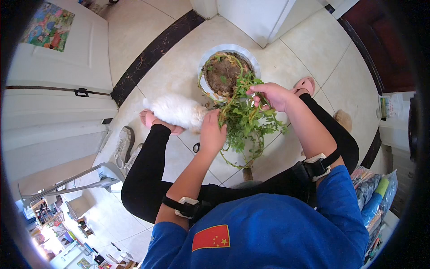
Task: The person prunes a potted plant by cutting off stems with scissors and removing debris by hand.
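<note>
A potted plant's leafy vines [247, 116] trail over the near side of a white pot [202, 69] and down toward the floor. Brown soil [220, 78] fills the pot, with dry yellowed stems around its edge. My left hand [214, 130] touches the left side of the foliage, back of the hand up; its fingertips are partly hidden among stems. On the right, my right hand [272, 97] has its thumb and curled fingers around some of the green stems. A white furry animal [178, 109] stands beside my left hand, its head hidden near the leaves.
A black ring-shaped handle [196, 147] lies on the tiled floor. My feet in pink shoes [306, 84] flank the pot. Sneakers [124, 144] and a grey metal frame [104, 178] are at left; plastic-wrapped bundles [378, 191] at right. A white door [257, 20] stands beyond the pot.
</note>
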`<action>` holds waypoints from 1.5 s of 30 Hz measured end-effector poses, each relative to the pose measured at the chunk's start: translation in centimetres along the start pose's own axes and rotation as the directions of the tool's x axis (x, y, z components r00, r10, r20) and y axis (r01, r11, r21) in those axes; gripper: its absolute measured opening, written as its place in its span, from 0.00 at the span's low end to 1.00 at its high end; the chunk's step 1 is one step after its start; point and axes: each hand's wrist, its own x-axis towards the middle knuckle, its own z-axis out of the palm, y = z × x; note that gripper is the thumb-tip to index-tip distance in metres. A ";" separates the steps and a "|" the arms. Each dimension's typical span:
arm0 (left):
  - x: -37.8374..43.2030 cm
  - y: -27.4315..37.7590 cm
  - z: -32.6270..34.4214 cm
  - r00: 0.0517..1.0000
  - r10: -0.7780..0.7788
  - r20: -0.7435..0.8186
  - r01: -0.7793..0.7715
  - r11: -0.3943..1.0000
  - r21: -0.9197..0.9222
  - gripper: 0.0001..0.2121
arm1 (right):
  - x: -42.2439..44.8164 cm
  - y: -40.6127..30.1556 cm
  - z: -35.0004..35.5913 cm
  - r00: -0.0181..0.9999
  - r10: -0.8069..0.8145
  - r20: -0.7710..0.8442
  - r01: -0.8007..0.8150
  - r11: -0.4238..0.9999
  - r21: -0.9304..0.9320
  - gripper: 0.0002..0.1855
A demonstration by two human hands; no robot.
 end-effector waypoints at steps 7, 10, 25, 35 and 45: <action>0.3 4.4 2.1 0.992 0.041 0.116 -0.014 0.973 -0.228 0.23 | 0.5 -0.4 0.1 0.998 0.032 0.050 -0.034 0.999 0.035 0.17; -1.1 4.5 4.5 0.975 -0.214 0.061 0.222 0.925 -0.307 0.22 | 0.7 -0.3 -0.3 0.998 0.029 0.049 -0.032 0.998 0.058 0.16; -1.8 6.1 -0.1 0.771 -0.260 0.581 0.580 0.664 -0.472 0.11 | 1.0 3.1 -1.2 0.988 -0.084 -0.129 0.094 0.993 0.072 0.31; 2.8 8.1 -5.9 0.732 -0.281 0.620 0.666 0.105 -0.739 0.11 | -0.1 7.2 -2.4 0.803 -0.313 -0.507 0.063 0.891 -0.450 0.44; 3.5 8.3 -7.8 0.751 -0.297 0.590 0.632 0.063 -0.773 0.11 | 2.6 13.5 2.9 0.840 -0.540 0.047 0.344 0.464 -0.816 0.20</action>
